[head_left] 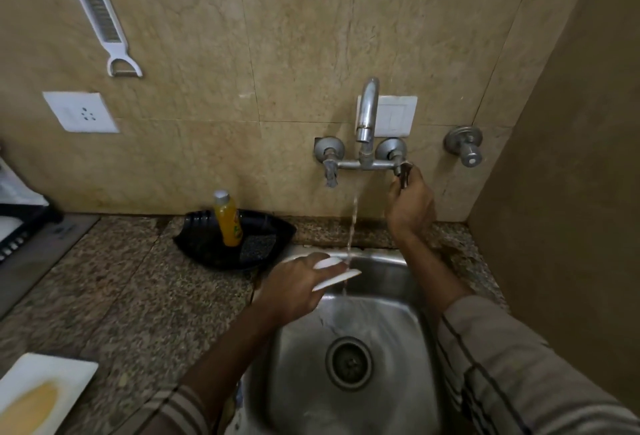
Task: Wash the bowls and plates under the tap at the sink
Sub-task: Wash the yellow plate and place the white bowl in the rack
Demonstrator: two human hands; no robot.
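Note:
My left hand [298,284] grips a small white dish [337,273] over the steel sink [391,327], its edge in the thin stream of water [353,223] that falls from the wall tap [367,112]. My right hand [410,202] is raised to the wall and grips the tap's right handle [403,173]. A white square plate [38,396] with yellow residue lies on the counter at the bottom left. Water spreads across the sink bottom around the drain [349,363].
A black tray [235,240] behind the sink's left corner holds a yellow soap bottle [227,220] and a scrub pad [258,247]. A dark rack [20,227] stands at the far left. A peeler [104,22] and wall sockets hang above. A side wall closes the right.

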